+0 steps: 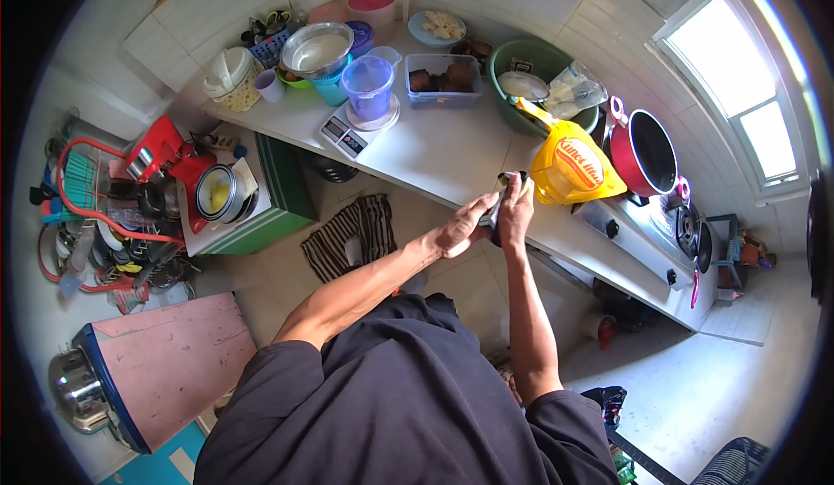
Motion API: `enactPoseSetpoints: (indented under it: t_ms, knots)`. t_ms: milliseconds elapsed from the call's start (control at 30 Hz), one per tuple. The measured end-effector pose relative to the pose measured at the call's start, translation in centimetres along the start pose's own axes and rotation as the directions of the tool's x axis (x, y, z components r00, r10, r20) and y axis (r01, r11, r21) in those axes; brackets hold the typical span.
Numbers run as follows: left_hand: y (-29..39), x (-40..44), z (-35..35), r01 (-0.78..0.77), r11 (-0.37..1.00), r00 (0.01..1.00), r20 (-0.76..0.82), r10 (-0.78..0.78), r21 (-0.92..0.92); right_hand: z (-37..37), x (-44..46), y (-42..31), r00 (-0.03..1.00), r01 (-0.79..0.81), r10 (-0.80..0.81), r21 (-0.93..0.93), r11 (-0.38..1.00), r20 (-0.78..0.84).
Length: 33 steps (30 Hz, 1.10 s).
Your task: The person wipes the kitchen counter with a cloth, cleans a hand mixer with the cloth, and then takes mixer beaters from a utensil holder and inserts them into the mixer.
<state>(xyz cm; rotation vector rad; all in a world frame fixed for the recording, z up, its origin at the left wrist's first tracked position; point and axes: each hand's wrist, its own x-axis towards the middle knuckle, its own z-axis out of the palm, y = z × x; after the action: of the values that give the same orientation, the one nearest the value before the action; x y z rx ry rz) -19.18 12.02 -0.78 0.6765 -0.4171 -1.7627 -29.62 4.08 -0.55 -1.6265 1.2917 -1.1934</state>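
Observation:
My left hand (462, 227) and my right hand (514, 211) meet in front of the counter's edge. Both are closed around a small dark and silvery object (493, 217), mostly covered by my fingers, so its kind cannot be made out. Just right of my right hand, a yellow pouch with red lettering (569, 168) stands on the counter (426, 168). Behind the pouch is a green basin (504, 59) with a clear plastic bag (575, 90) and other items in it. A digital scale (346, 138) carries a purple-blue plastic pitcher (367, 88) farther left.
A red pot (643, 151) sits on the gas stove (625, 224) at right. A clear tub (443, 94) with brown pieces is at the back. Left are a red stand mixer (169, 159) and a crowded dish rack (113, 224). A striped mat (352, 233) lies on the floor.

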Motion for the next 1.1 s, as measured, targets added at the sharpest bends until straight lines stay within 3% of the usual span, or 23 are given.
enactPoseSetpoints:
  t_ms: [33, 67, 100, 133, 167, 200, 267, 300, 333, 367, 400, 433, 467, 500, 567, 600, 633, 667, 700, 733, 833, 1000, 1100]
  knots:
    - [0.5, -0.6, 0.1, 0.007, 1.0, 0.999, 0.033, -0.008, 0.014, -0.9, 1.0, 0.8, 0.992, -0.121, 0.119, 0.051, 0.991, 0.043]
    - [1.0, -1.3, 0.1, 0.015, 0.999, 0.998, 0.065, -0.017, 0.028, -2.1, 1.8, 1.7, 0.913, -0.405, 0.39, 0.365, 0.838, 0.119]
    - [2.2, -2.1, 0.8, 0.015, 1.0, 0.995, 0.103, -0.014, -0.009, -3.0, 2.5, 1.5, 0.765, -0.609, 0.583, 0.603, 0.515, 0.274]
    - [2.4, -2.1, 0.6, -0.03, 0.995, 1.0, 0.006, 0.03, 0.1, -3.7, 2.6, 2.1, 0.754, -0.608, 0.514, 0.733, 0.307, 0.41]
    - [2.3, -2.1, 0.5, -0.063, 0.976, 0.993, -0.087, 0.083, 0.209, -4.0, 2.6, 2.5, 0.924, -0.336, 0.18, 0.49, 0.804, 0.337]
    - [2.2, -1.9, 0.4, -0.046, 0.966, 0.985, -0.149, 0.087, 0.256, -4.2, 2.4, 1.9, 0.96, 0.149, -0.179, 0.15, 0.977, 0.214]
    - [2.1, -0.9, 0.4, -0.013, 0.937, 0.958, -0.264, 0.111, 0.348, -3.2, 1.8, 0.8, 0.822, 0.562, -0.498, -0.26, 0.785, 0.275]
    - [1.8, -0.5, 0.8, -0.08, 0.938, 0.961, -0.224, 0.162, 0.337, -2.1, 0.8, -1.2, 0.927, 0.16, -0.245, 0.29, 0.944, 0.286]
    - [1.4, -0.2, 1.4, -0.144, 0.936, 0.96, -0.185, 0.211, 0.322, -1.3, 0.0, -3.5, 0.924, -0.227, -0.043, 0.635, 0.739, 0.38]
    - [1.1, 0.2, 1.9, -0.207, 0.929, 0.954, -0.146, 0.261, 0.307, 0.1, -0.5, -3.3, 0.891, -0.397, 0.05, 0.724, 0.564, 0.45]
    - [0.5, 0.6, 2.5, -0.271, 0.929, 0.932, -0.171, 0.318, 0.251, 1.6, -1.0, -3.1, 0.846, -0.529, 0.142, 0.775, 0.346, 0.514]
    - [0.2, 0.7, 3.3, -0.421, 0.89, 0.837, -0.303, 0.455, 0.173, 3.4, -1.6, 1.4, 0.792, -0.609, 0.174, 0.738, 0.29, 0.585]
    - [-0.6, 1.6, 2.1, -0.437, 0.893, 0.83, -0.333, 0.448, 0.11, 5.1, -2.1, 5.9, 0.732, -0.681, 0.204, 0.695, 0.23, 0.65]
    - [-1.2, 2.5, 0.8, -0.455, 0.889, 0.822, -0.361, 0.441, 0.049, 6.4, -2.0, 6.8, 0.65, -0.755, 0.16, 0.656, 0.023, 0.743]
    - [0.2, 1.1, 2.3, -0.425, 0.905, 0.756, -0.551, 0.354, -0.001, 7.8, -3.8, 7.7, 0.519, -0.725, 0.041, 0.465, -0.508, 0.854]
    - [0.1, 0.8, 2.0, -0.426, 0.903, 0.72, -0.582, 0.379, 0.062, 7.3, -4.0, 6.2, 0.548, -0.802, 0.171, 0.573, -0.169, 0.819]
    - [0.0, 0.5, 1.4, -0.425, 0.896, 0.681, -0.608, 0.408, 0.125, 6.9, -4.3, 4.6, 0.567, -0.824, 0.299, 0.533, 0.192, 0.768]
    - [-0.7, 1.1, -0.9, -0.357, 0.892, 0.633, -0.63, 0.45, 0.279, 6.0, -5.0, 2.4, 0.596, -0.803, 0.329, 0.53, 0.273, 0.733]
    - [-0.5, 1.3, -1.2, -0.459, 0.832, 0.581, -0.604, 0.546, 0.311, 5.3, -5.5, 0.4, 0.626, -0.778, 0.357, 0.521, 0.352, 0.694]
    - [-0.2, 1.0, -1.4, -0.438, 0.818, 0.553, -0.605, 0.573, 0.374, 4.9, -5.6, -0.8, 0.635, -0.758, 0.384, 0.448, 0.474, 0.67]
    - [0.1, 0.9, -3.3, -0.451, 0.782, 0.511, -0.595, 0.621, 0.43, 5.0, -5.8, -3.0, 0.595, -0.774, 0.421, 0.346, 0.531, 0.685]
    - [0.5, 1.6, -6.4, -0.564, 0.644, 0.353, -0.554, 0.754, 0.517, 6.1, -6.2, -3.8, 0.661, -0.647, 0.277, 0.343, 0.681, 0.698]
    - [1.3, 0.9, -7.8, -0.514, 0.716, 0.428, -0.583, 0.691, 0.472, 6.3, -6.5, -4.7, 0.64, -0.636, 0.268, 0.301, 0.71, 0.72]
